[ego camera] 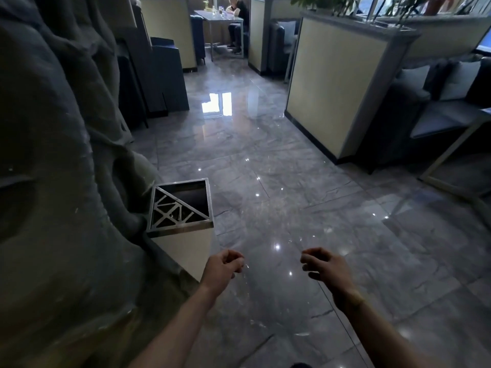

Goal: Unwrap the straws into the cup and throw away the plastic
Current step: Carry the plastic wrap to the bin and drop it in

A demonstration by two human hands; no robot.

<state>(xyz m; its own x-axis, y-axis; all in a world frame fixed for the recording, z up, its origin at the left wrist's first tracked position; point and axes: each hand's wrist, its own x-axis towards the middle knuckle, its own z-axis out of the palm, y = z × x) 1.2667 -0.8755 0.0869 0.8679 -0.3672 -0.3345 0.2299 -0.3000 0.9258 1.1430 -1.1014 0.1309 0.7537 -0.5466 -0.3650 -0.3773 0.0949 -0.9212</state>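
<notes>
My left hand (223,266) is curled into a loose fist, just in front of and to the right of a square waste bin (186,248). A faint, clear plastic wrapper (247,269) glints at its fingertips and is hard to make out against the shiny floor. The bin has a steel rim, a triangular lattice over half its top and a dark opening (191,195) on the far side. My right hand (322,264) hovers level with the left, fingers half curled and apart, with nothing seen in it. No straws or cup are in view.
A dark rock-like sculpted wall (53,155) fills the left side, right against the bin. Glossy grey floor tiles (265,160) stretch ahead. Cream booth partitions (326,88) and dark sofas stand on the right. A person sits at a far table (220,17).
</notes>
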